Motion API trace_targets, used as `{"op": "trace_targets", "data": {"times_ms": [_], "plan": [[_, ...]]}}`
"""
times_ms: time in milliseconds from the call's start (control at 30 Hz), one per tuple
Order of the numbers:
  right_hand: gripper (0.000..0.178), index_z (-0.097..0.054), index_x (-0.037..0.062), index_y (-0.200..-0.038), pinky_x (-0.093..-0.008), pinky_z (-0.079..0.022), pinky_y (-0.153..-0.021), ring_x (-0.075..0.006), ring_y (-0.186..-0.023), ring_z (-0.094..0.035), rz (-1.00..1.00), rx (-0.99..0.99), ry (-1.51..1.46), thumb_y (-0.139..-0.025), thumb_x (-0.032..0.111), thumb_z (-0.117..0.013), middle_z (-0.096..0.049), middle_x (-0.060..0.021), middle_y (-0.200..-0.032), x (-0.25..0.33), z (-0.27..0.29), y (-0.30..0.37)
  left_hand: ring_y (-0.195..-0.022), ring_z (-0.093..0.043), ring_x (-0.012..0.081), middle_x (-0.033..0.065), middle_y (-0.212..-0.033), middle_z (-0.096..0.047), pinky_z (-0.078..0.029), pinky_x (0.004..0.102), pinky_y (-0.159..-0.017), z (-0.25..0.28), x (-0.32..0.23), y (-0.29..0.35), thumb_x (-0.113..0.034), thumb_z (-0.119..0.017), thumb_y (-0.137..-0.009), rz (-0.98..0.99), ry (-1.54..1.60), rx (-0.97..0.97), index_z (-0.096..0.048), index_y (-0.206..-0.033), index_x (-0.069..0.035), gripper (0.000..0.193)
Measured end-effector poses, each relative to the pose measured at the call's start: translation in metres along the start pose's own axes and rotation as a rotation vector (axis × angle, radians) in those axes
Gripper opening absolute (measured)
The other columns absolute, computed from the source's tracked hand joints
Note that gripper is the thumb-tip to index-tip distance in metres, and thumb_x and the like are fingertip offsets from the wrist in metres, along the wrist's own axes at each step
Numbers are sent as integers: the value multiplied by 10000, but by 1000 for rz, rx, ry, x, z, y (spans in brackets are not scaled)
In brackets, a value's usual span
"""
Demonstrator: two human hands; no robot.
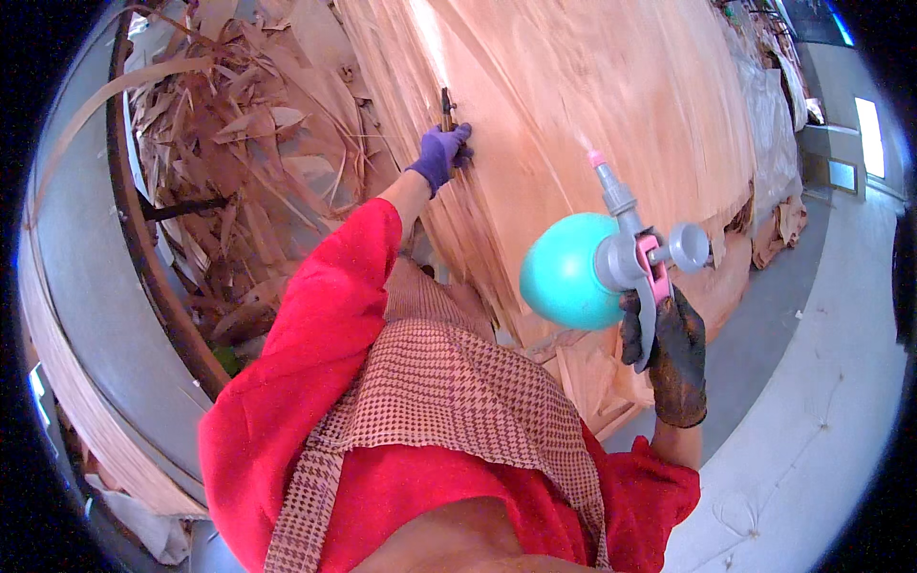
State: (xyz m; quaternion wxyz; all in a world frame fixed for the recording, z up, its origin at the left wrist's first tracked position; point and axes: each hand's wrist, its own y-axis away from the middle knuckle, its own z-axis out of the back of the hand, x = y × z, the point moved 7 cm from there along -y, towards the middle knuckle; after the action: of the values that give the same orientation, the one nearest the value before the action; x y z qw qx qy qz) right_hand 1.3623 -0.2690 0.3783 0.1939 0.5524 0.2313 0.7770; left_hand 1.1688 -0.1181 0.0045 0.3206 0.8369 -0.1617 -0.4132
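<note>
While the right hand (669, 358), in a dark grimy glove, is gripping a spray bottle (597, 263) right of centre in the frame, the left hand (441, 153) in a purple glove is reaching up to the top middle. The right fingers (632, 329) are wrapping tight around the grey and pink trigger handle, so the bottle's round teal tank is sitting just left of and above those fingers, with the nozzle pointing up toward the wood and a faint mist coming off the tip. I can't tell how much liquid is in the tank, since it's not see-through.

The left fingers (458, 138) are clenching around a small dark tool (446, 103), which is sticking out above the fist and touching the big stack of veneer sheets (592, 86) that's filling the upper middle of the frame. Can't really make out what kind of tool it is.

Count-wise: one bottle, one tool, two gloved hands. Over in the upper left, a pile of veneer scraps (248, 143) is lying in a heap, too many strips to count. The grey floor (821, 411) is curving along the lower right.
</note>
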Motion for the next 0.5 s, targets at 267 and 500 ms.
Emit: {"op": "trace_targets", "data": {"times_ms": [267, 500], "plan": [[334, -552, 22, -925, -177, -360, -384, -80, -462, -496, -185, -49, -93, -884, 332, -433, -552, -26, -630, -39, 3, 1, -450, -540, 194, 61, -613, -501, -414, 305, -343, -1, 9, 2, -191, -648, -748, -6, 5, -5, -456, -847, -69, 247], [430, -554, 9, -930, -221, -412, -403, -110, -466, -507, -198, -112, -154, -864, 416, -431, -567, -53, -659, -102, 37, 44, -481, -549, 206, 79, -630, -523, -432, 309, -363, -2, -3, 1, -141, -642, -736, -112, 13, 31, -454, -847, -46, 238]]}}
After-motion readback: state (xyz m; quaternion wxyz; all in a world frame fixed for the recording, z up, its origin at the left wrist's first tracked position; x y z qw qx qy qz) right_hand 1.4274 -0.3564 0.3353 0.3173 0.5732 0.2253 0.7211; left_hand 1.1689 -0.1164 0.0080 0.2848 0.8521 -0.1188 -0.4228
